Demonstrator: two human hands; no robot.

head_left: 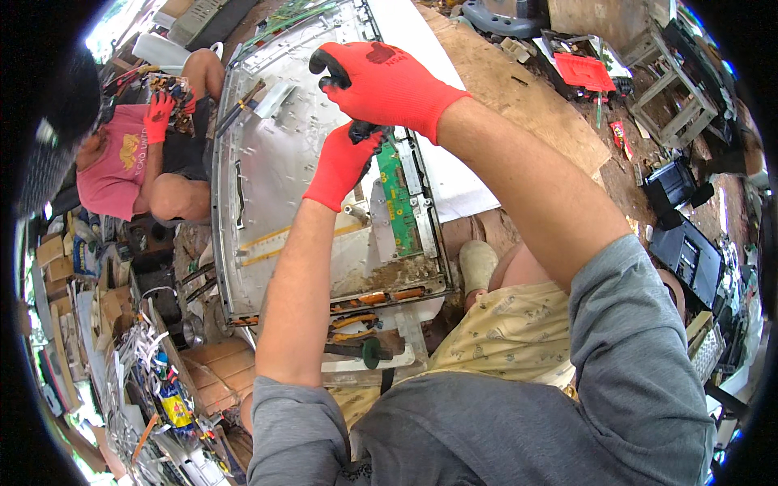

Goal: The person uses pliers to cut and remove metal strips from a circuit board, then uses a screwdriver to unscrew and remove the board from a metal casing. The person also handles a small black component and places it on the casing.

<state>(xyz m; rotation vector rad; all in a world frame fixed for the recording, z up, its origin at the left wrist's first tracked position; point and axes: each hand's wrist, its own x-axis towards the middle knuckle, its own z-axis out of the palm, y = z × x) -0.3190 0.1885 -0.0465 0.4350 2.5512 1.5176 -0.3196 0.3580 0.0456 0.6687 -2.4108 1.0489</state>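
Both my hands wear red gloves with black fingers, and they are over a large, flat metal panel (275,186) with a dark frame. My left hand (344,162) is closed near the panel's right side, beside a green circuit board strip (399,202). Whatever its fingers hold is hidden. Just above and to the right, my right hand (385,85) has its fingers curled inward; anything in them is too small or covered to name. A long, dark tool (239,109) and a flat, pale piece (275,100) lie on the panel's far left part.
A person (121,158) in a pink shirt sits at left, holding a circuit board (180,113). White sheet (454,182) and brown board (527,105) lie right of the panel. Hand tools (352,328) rest at its near edge. Cable scraps (154,373) pile up lower left.
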